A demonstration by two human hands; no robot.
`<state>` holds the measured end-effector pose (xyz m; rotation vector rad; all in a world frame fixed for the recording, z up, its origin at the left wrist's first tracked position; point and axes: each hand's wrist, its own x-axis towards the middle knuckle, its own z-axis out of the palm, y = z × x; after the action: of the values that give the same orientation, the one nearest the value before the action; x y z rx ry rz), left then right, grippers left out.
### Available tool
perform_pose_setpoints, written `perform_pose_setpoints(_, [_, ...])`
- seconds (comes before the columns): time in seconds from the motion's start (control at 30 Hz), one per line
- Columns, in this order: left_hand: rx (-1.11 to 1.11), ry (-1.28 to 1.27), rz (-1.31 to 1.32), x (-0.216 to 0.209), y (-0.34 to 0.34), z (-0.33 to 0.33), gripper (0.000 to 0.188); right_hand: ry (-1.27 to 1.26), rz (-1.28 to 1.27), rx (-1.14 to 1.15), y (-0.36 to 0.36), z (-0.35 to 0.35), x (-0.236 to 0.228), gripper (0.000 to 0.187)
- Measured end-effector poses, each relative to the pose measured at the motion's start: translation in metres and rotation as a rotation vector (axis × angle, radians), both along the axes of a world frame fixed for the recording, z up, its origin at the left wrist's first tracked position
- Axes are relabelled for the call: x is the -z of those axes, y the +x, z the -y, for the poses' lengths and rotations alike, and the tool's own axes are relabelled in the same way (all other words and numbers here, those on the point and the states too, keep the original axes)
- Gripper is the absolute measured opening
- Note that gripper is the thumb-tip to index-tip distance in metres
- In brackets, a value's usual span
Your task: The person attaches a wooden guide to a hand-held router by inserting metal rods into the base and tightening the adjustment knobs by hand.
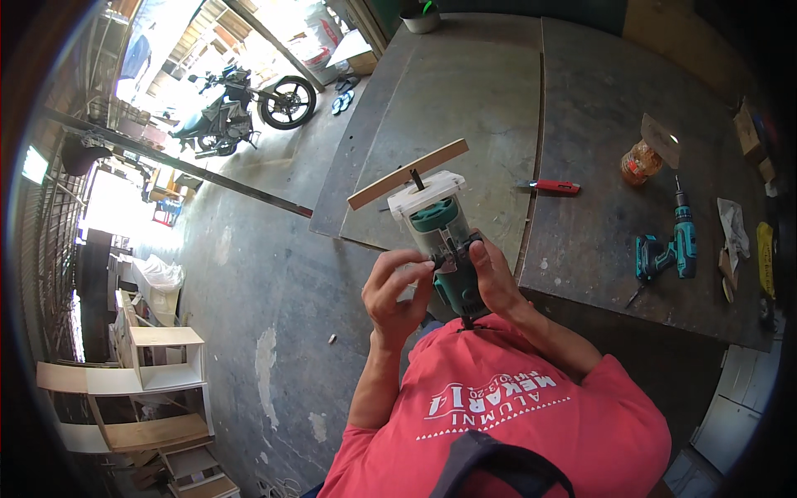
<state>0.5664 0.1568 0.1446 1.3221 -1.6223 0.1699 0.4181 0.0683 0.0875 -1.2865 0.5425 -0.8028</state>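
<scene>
A green trim router (455, 249) with a clear plastic base (427, 195) is held in front of my chest, its bit end pointing away from me toward the table. My right hand (496, 278) wraps the right side of its body, thumb up along the housing. On the other side, my left hand (397, 286) has its fingers bent and its fingertips pinched at the router's side, near the base clamp; the small part under them is hard to make out. Just beyond the base, the dark bit (417, 178) overlaps a narrow wooden strip (407, 174) in view.
On the dark worktable (465, 91) lie a red utility knife (554, 187) and a teal cordless drill (677, 245). An orange-filled jar (639, 163) stands behind the drill. Wooden shelf units (170, 357) sit on the floor at left. A motorcycle (228, 116) is parked at the far left.
</scene>
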Motion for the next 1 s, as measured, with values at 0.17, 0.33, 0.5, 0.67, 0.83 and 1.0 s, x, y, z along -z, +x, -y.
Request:
perform_pose_setpoints(0.17, [0.204,0.391,-0.978,0.013,0.028,-0.017,0.020,-0.109,-0.080,0.069,0.021,-0.010,0.001,0.073])
perform_pose_setpoints(0.33, [0.314,0.580,-1.092,0.002,0.061,-0.030,0.021,-0.209,-0.091,0.178,0.051,-0.026,0.000,0.077])
perform_pose_setpoints(0.5, [0.278,0.215,-0.202,0.014,0.100,-0.042,0.025,-0.176,0.002,0.146,0.074,-0.042,0.010,0.083])
perform_pose_setpoints(0.67, [0.362,-0.137,-1.214,0.033,0.168,-0.035,0.034,-0.351,-0.041,0.137,0.091,-0.061,-0.013,0.089])
perform_pose_setpoints(0.83, [0.570,-0.182,-1.367,-0.028,0.181,-0.025,0.044,-0.394,0.025,0.128,0.107,-0.081,-0.024,0.092])
perform_pose_setpoints(1.0, [0.514,-0.286,-1.196,-0.036,0.185,-0.047,0.036,-0.317,0.091,0.047,0.108,-0.088,-0.030,0.093])
